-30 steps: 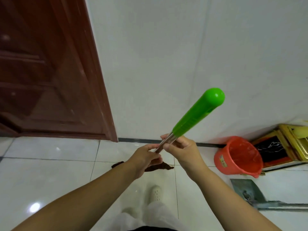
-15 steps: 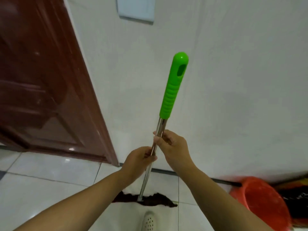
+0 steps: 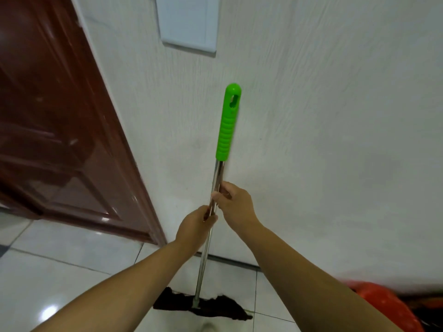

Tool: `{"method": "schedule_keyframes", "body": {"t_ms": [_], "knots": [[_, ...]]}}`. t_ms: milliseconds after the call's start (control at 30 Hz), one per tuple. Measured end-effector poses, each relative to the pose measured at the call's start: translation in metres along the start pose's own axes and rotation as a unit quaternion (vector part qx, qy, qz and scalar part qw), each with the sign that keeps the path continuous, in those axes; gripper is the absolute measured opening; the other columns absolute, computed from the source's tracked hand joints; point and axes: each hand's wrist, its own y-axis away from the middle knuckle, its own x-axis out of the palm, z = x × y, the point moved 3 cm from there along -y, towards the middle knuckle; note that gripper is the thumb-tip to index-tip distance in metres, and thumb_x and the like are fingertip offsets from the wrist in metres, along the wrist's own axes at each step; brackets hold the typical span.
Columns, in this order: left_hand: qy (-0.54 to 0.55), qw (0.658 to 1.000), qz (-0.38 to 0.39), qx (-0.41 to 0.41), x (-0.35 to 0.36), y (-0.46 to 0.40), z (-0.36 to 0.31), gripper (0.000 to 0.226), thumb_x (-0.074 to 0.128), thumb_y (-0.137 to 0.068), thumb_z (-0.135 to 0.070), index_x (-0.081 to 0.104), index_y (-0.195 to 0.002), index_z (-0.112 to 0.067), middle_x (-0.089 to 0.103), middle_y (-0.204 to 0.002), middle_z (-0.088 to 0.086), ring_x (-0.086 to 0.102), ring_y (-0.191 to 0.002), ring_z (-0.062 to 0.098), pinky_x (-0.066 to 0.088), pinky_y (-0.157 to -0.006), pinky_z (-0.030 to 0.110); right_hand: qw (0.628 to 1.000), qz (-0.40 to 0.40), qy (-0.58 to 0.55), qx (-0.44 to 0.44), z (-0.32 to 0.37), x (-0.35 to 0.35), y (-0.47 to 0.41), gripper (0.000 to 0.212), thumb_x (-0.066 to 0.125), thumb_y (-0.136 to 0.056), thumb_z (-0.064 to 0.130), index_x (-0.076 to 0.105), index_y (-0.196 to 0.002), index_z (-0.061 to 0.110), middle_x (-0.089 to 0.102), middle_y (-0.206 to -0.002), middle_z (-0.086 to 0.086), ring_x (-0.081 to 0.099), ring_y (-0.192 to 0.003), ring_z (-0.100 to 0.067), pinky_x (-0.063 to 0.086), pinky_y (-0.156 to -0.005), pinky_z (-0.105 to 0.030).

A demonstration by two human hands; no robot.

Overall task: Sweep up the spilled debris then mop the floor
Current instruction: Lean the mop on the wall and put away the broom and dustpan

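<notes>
Two hands are on the mop (image 3: 217,188), and that part is the same as a second ago; what has changed is the angle. A second ago the handle leaned well over to the right, its green grip pointing toward the orange bucket. Half a second ago it was nearly upright, and now it stands almost vertical in front of the white wall (image 3: 335,140), with the view tipped upward so a pale wall panel (image 3: 188,22) shows at the top. We read this as the mop being stood up and settled in the hands, so the mopping part of the task looks ready to begin rather than under way. We cannot see any spilled debris on the tiles from here.

Our left hand (image 3: 195,226) is wrapped around the metal shaft lower down, and our right hand (image 3: 233,202) grasps the shaft just above it, the two nearly touching.

The mop has a bright green ribbed grip (image 3: 227,125) with a hanging hole at its tip, then a shiny steel shaft running down to a dark, ragged cloth head (image 3: 215,307). That head lies flat on the white tiled floor (image 3: 72,271), near the foot of the wall and just beyond our feet.

To the left stands a dark red-brown door (image 3: 60,140). At the near right the orange bucket (image 3: 383,305) is partly in view and blurred, well apart from the mop head.
</notes>
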Motion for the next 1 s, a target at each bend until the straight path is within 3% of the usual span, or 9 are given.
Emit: {"method": "schedule_keyframes", "body": {"t_ms": [100, 167, 267, 367, 433, 567, 700, 900, 1000], "knots": [[-0.014, 1.000, -0.003, -0.003, -0.002, -0.007, -0.001, 0.012, 0.049, -0.097, -0.024, 0.055, -0.088, -0.018, 0.065, -0.085, 0.004, 0.061, -0.081, 0.020, 0.049, -0.077, 0.032, 1.000, 0.021, -0.020, 0.011, -0.002, 0.002, -0.001, 0.034, 0.054, -0.089, 0.010, 0.063, -0.120, 0.021, 0.069, -0.104, 0.002, 0.063, -0.097, -0.010, 0.051, -0.088, -0.023], [-0.009, 1.000, -0.004, -0.005, -0.005, -0.009, -0.001, 0.012, 0.048, -0.097, -0.023, 0.055, -0.090, -0.017, 0.061, -0.080, -0.001, 0.058, -0.074, 0.014, 0.044, -0.067, 0.022, 0.999, 0.027, -0.024, 0.016, -0.001, 0.001, 0.002, 0.045, 0.054, -0.090, 0.008, 0.054, -0.134, 0.020, 0.065, -0.120, 0.001, 0.060, -0.111, -0.011, 0.047, -0.099, -0.025], [0.016, 1.000, 0.009, -0.012, -0.012, -0.006, 0.000, 0.012, 0.050, -0.097, -0.019, 0.060, -0.102, -0.016, 0.058, -0.079, -0.004, 0.054, -0.074, 0.013, 0.041, -0.065, 0.018, 0.999, 0.014, -0.024, 0.029, -0.002, -0.002, 0.011, 0.048, 0.054, -0.093, 0.011, 0.047, -0.141, 0.016, 0.060, -0.128, -0.003, 0.057, -0.110, -0.010, 0.043, -0.099, -0.021], [0.056, 0.998, 0.020, -0.023, -0.021, 0.003, 0.004, 0.030, 0.052, -0.095, -0.017, 0.058, -0.125, -0.013, 0.065, -0.109, 0.004, 0.060, -0.099, 0.020, 0.047, -0.089, 0.029, 0.999, -0.007, -0.028, 0.034, -0.002, -0.003, 0.027, 0.045, 0.053, -0.094, 0.012, 0.048, -0.139, 0.014, 0.060, -0.127, -0.003, 0.055, -0.106, -0.008, 0.043, -0.100, -0.022], [0.084, 0.996, 0.022, -0.030, -0.028, 0.013, 0.004, 0.034, 0.053, -0.095, -0.019, 0.056, -0.129, -0.015, 0.063, -0.119, 0.006, 0.060, -0.106, 0.021, 0.046, -0.095, 0.031, 0.998, -0.016, -0.037, 0.044, -0.002, 0.000, 0.041, 0.044, 0.052, -0.094, 0.013, 0.050, -0.137, 0.014, 0.060, -0.126, -0.002, 0.056, -0.109, -0.011, 0.044, -0.103, -0.027], [0.108, 0.994, 0.007, -0.008, -0.044, 0.041, -0.003, 0.033, 0.053, -0.095, -0.021, 0.055, -0.128, -0.017, 0.062, -0.110, 0.003, 0.059, -0.101, 0.018, 0.047, -0.088, 0.027, 0.992, -0.046, -0.079, 0.083, 0.002, 0.011, 0.072, 0.038, 0.049, -0.095, 0.010, 0.055, -0.132, 0.014, 0.063, -0.118, -0.002, 0.060, -0.109, -0.016, 0.049, -0.101, -0.036], [0.145, 0.989, 0.000, 0.022, -0.059, 0.079, -0.009, 0.019, 0.054, -0.093, -0.019, 0.060, -0.112, -0.020, 0.064, -0.101, 0.004, 0.062, -0.100, 0.022, 0.051, -0.095, 0.041, 0.985, -0.078, -0.117, 0.097, 0.012, 0.026, 0.115, 0.032, 0.048, -0.095, 0.010, 0.060, -0.125, 0.014, 0.065, -0.108, -0.002, 0.063, -0.100, -0.016, 0.054, -0.092, -0.031], [0.175, 0.982, 0.035, 0.054, -0.064, 0.147, -0.011, 0.017, 0.059, -0.092, -0.018, 0.062, -0.107, -0.014, 0.066, -0.097, 0.004, 0.065, -0.088, 0.019, 0.054, -0.074, 0.027, 0.971, -0.133, -0.164, 0.115, 0.015, 0.044, 0.194, 0.030, 0.048, -0.094, 0.002, 0.061, -0.118, 0.010, 0.066, -0.099, -0.007, 0.063, -0.086, -0.013, 0.055, -0.078, -0.025], [0.180, 0.980, 0.061, 0.067, -0.058, 0.181, -0.012, 0.013, 0.060, -0.091, -0.017, 0.063, -0.103, -0.015, 0.065, -0.091, 0.000, 0.063, -0.082, 0.014, 0.053, -0.073, 0.027, 0.960, -0.160, -0.187, 0.137, 0.008, 0.049, 0.237, 0.029, 0.047, -0.093, 0.000, 0.062, -0.118, 0.007, 0.066, -0.094, -0.007, 0.063, -0.082, -0.013, 0.055, -0.076, -0.026]]}}
